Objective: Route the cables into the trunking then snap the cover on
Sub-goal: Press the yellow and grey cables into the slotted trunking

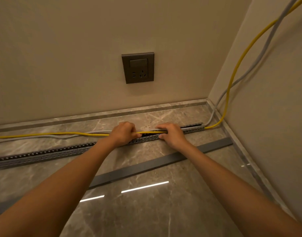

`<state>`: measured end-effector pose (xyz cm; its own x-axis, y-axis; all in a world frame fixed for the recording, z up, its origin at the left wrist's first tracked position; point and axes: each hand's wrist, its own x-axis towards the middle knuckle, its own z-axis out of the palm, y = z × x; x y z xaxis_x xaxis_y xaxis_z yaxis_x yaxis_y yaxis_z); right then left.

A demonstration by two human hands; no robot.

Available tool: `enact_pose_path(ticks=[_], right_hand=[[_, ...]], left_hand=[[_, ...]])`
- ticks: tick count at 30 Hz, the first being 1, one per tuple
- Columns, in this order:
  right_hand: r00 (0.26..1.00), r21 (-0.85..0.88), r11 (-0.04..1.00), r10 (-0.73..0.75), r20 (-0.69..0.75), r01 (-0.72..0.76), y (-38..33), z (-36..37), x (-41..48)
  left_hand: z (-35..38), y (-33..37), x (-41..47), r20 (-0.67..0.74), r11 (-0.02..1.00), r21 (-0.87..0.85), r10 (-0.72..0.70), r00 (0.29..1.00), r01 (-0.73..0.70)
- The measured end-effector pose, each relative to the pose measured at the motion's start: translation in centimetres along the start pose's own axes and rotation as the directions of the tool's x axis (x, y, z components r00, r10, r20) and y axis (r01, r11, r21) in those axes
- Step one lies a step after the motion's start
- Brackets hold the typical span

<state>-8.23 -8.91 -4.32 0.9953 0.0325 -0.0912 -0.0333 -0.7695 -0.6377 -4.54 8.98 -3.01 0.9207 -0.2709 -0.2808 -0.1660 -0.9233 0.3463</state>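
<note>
Hands on yellow round cable (61,133) over grey slotted plastic trunking (44,153), which lies on the floor by the wall.
Left hand (123,132) pinches the cable above the channel; right hand (171,134) curls over it, thumb on the near wall. Pale grey cable (44,136) runs alongside. Flat grey cover strip (146,165) lies loose on the marble floor (146,211), nearer.

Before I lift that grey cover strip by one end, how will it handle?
The cover is long, thin and flat, so it will probably sag if held at one end. It looks light. On the glossy floor it may slide when nudged.
</note>
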Motion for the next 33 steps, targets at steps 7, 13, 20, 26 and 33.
enact_pose_path(ticks=[7,13,20,26,33], right_hand=[[0.997,0.17,0.983,0.076,-0.019,-0.071,-0.3,-0.4,0.2],[0.996,0.194,0.977,0.091,0.012,-0.092,-0.3,-0.4,0.5],[0.995,0.28,0.955,0.1,0.0,-0.096,0.0,-0.2,0.3],[0.989,0.36,0.922,0.136,0.053,-0.146,0.3,-0.7,0.3],[0.985,0.394,0.904,0.173,0.014,-0.164,0.4,0.0,0.9]], left_hand=[[-0.8,-0.3,0.4,-0.013,0.976,-0.214,0.038,0.999,-0.04],[-0.9,-0.5,-0.4,0.001,0.973,-0.225,0.054,0.999,-0.053],[-0.6,0.7,-0.8,-0.039,0.991,0.113,0.082,0.996,-0.077],[0.7,0.8,-1.7,-0.168,0.953,0.274,0.183,0.969,-0.132],[0.8,1.0,-2.0,-0.184,0.951,0.208,0.267,0.946,-0.228]])
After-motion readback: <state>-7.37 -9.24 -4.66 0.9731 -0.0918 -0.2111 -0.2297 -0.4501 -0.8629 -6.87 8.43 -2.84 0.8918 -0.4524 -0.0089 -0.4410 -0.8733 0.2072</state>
